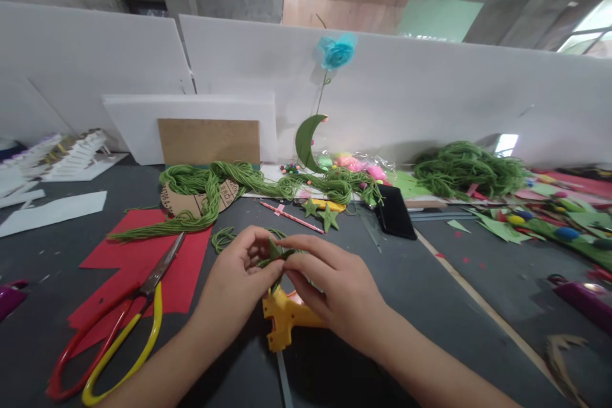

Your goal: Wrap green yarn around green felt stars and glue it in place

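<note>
1. Pinching a small dark-green felt star (275,252) between them, the left hand (239,280) and the right hand (335,293) are meeting over the middle of the dark grey table (430,306).
2. The left hand's thumb and forefinger are closing tight on the star's left side, while its other fingers are curling loosely.
3. The right hand's thumb and forefinger are gripping the star's right side.
4. A yellow plastic tool (287,322) is lying just beneath the hands, partly hidden by the right palm.
5. Long steel scissors (119,325) with 1 red and 1 yellow handle loop are resting to the left on a red paper sheet (124,255).
6. A bundle of green yarn (210,188) is trailing across the table beyond the hands, and a black phone (394,211) is lying further right.
</note>
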The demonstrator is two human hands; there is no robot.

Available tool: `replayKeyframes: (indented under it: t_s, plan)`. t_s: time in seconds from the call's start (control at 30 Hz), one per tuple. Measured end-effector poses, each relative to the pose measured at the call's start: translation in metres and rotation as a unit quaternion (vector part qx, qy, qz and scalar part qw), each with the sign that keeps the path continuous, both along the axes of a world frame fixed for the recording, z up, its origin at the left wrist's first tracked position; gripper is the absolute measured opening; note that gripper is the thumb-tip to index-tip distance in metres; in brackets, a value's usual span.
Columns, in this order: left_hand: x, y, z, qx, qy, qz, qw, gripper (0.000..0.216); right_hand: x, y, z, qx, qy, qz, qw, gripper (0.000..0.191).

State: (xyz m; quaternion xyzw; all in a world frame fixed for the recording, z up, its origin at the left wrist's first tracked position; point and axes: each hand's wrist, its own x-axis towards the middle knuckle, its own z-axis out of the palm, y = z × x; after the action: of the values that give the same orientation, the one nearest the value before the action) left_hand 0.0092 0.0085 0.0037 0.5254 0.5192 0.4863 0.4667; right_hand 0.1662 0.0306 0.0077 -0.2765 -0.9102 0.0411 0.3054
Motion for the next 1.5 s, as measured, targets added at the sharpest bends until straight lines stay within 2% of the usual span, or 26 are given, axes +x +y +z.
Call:
replayKeyframes:
  t_s: [0.1, 0.27, 0.43, 0.57, 0.73, 0.8, 0.97, 1.13, 1.23, 1.43, 1.5]
  plan:
    - [-0.001, 0.0, 0.0, 0.006, -0.02, -0.029, 0.999, 0.023, 0.0, 0.005, 0.003, -0.097, 0.056, 0.029, 0.993, 0.012]
    - [-0.001, -0.004, -0.001, 0.017, -0.054, -0.05, 0.997, 0.04, 0.0, 0.008, 0.007, -0.147, 0.111, 0.025, 0.983, 0.009]
    - [-0.001, -0.006, -0.003, 0.045, -0.055, -0.067, 0.995, 0.017, 0.001, 0.007, 0.012, -0.191, 0.12, -0.027, 0.974, 0.006]
    - [0.0, -0.005, 0.0, 0.005, -0.057, -0.065, 0.996, 0.016, 0.004, 0.008, 0.017, -0.253, 0.127, -0.045, 0.958, 0.005]
    - [0.0, -0.008, 0.005, -0.011, -0.068, -0.071, 0.995, 0.016, 0.008, 0.012, 0.021, -0.376, 0.157, -0.031, 0.913, 0.007]
    - [-0.001, -0.009, 0.005, -0.001, -0.053, -0.071, 0.996, 0.012, 0.007, 0.012, 0.021, -0.397, 0.167, -0.026, 0.902, 0.007]
    - [-0.001, -0.007, 0.002, 0.02, -0.001, -0.049, 0.999, 0.01, 0.005, 0.008, 0.021, -0.344, 0.155, -0.05, 0.925, 0.007]
    - [0.0, -0.002, -0.002, -0.033, -0.087, -0.059, 0.994, 0.031, 0.005, 0.006, 0.02, -0.324, 0.136, -0.049, 0.935, 0.007]
    - [0.0, -0.001, -0.002, -0.081, -0.12, -0.076, 0.987, 0.027, 0.006, 0.007, 0.019, -0.296, 0.129, -0.052, 0.945, 0.008]
    - [-0.001, -0.002, -0.003, -0.125, -0.161, -0.109, 0.973, 0.013, 0.005, 0.006, 0.018, -0.156, 0.096, -0.037, 0.982, 0.009]
    - [-0.001, -0.003, -0.004, -0.13, -0.165, -0.122, 0.97, 0.012, 0.005, 0.006, 0.017, -0.152, 0.1, -0.023, 0.983, 0.008]
